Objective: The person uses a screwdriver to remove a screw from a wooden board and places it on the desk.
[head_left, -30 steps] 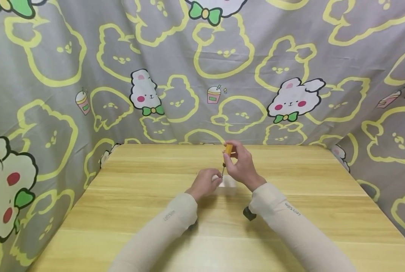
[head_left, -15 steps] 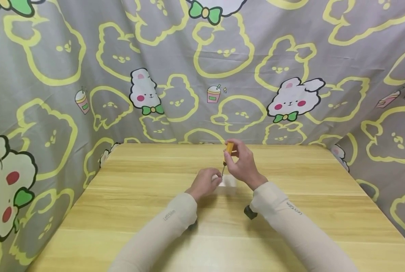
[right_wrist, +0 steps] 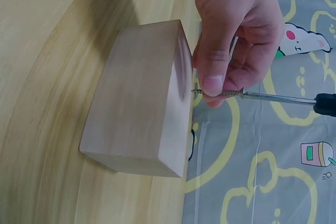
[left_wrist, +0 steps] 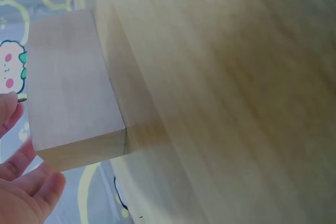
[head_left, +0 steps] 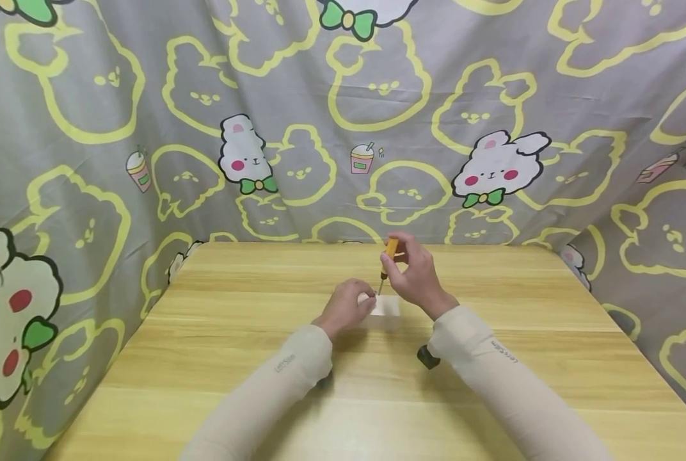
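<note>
Pale rectangular wooden block (right_wrist: pixel 131 95) lies on the table (head_left: pixel 493 288). Metal screw (right_wrist: pixel 231 93) stands roughly upright, threaded tip down at block's upper face, contact unclear. Yellow-handled screwdriver (head_left: pixel 391 250), thin metal shaft, tilts slightly, handle up, tip at screw's head.

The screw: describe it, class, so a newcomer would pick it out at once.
Find the wooden table, then the pale wooden block on it. At the block's top, the left hand pinches the screw: small and threaded, unlike the smooth screwdriver shaft at its head.
</note>
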Tool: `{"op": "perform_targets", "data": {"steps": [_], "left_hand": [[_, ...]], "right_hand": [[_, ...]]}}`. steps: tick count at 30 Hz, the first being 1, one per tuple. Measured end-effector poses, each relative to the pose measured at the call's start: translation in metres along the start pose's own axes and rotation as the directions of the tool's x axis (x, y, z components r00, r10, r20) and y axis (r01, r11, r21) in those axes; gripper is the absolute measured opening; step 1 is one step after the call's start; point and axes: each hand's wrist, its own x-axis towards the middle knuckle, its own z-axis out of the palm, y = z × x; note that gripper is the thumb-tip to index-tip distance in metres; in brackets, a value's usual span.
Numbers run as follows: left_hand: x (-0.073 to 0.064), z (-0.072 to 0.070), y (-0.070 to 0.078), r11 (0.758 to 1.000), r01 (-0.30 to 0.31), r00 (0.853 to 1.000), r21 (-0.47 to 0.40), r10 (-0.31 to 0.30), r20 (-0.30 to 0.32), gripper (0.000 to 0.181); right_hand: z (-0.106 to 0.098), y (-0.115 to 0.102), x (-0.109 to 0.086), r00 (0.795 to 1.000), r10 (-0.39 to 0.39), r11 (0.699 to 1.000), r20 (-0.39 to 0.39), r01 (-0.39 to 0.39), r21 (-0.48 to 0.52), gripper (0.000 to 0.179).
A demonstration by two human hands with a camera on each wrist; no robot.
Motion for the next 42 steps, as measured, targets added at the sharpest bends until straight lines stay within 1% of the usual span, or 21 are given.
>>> {"op": "perform_targets", "data": {"steps": [5, 12, 17, 23, 26, 28, 30, 31, 33, 36, 39, 42], "left_hand": [[-0.001, -0.004, 0.001, 1.000, 0.009, 1.000, 0.007, -0.009, -0.010, 0.011], [0.000, -0.008, -0.002, 0.998, 0.051, 0.999, -0.022, -0.052, -0.015, 0.009], [-0.002, -0.014, -0.004, 0.999, 0.048, 0.999, -0.020, -0.049, -0.019, 0.015], [-0.006, -0.023, -0.008, 0.999, 0.045, 0.999, -0.008, -0.046, -0.029, 0.015], [-0.007, -0.027, -0.011, 0.999, 0.045, 0.998, -0.003, -0.045, -0.038, 0.015], [-0.007, -0.029, -0.013, 0.999, 0.050, 0.998, -0.011, -0.050, -0.039, 0.011], [-0.008, -0.031, -0.014, 0.998, 0.045, 0.998, -0.033, -0.046, -0.037, 0.004], [-0.008, -0.032, -0.015, 0.998, 0.041, 0.998, -0.039, -0.043, -0.036, 0.006], [-0.009, -0.034, -0.018, 0.998, 0.035, 0.999, -0.045, -0.036, -0.037, 0.017], [-0.010, -0.037, -0.021, 0.999, 0.018, 0.999, -0.031, -0.019, -0.044, 0.021], [-0.012, -0.039, -0.025, 1.000, 0.008, 0.998, 0.003, -0.008, -0.058, 0.013], [-0.014, -0.042, -0.028, 0.999, 0.008, 0.998, 0.036, -0.006, -0.068, 0.011]], "right_hand": [[-0.004, 0.001, 0.001, 1.000, 0.009, 1.000, 0.004, -0.009, -0.009, 0.042], [-0.011, 0.003, 0.000, 0.999, 0.039, 0.998, 0.037, -0.037, -0.048, 0.043], [-0.016, 0.004, -0.003, 0.996, 0.076, 0.995, 0.049, -0.072, -0.073, 0.040], [-0.022, 0.008, -0.006, 0.995, 0.085, 0.994, 0.044, -0.082, -0.077, 0.038], [-0.026, 0.009, -0.007, 0.994, 0.107, 0.991, 0.039, -0.103, -0.086, 0.038], [-0.029, 0.011, -0.009, 0.991, 0.126, 0.988, 0.035, -0.122, -0.094, 0.037], [-0.031, 0.011, -0.009, 0.989, 0.144, 0.985, 0.034, -0.140, -0.099, 0.037], [-0.032, 0.011, -0.010, 0.988, 0.152, 0.984, 0.033, -0.148, -0.100, 0.036], [-0.034, 0.012, -0.011, 0.986, 0.166, 0.981, 0.030, -0.162, -0.106, 0.036], [-0.037, 0.013, -0.013, 0.983, 0.184, 0.978, 0.024, -0.181, -0.105, 0.036], [-0.039, 0.015, -0.016, 0.981, 0.194, 0.975, 0.016, -0.191, -0.116, 0.036], [-0.043, 0.016, -0.019, 0.981, 0.195, 0.972, 0.012, -0.191, -0.138, 0.035]]}}
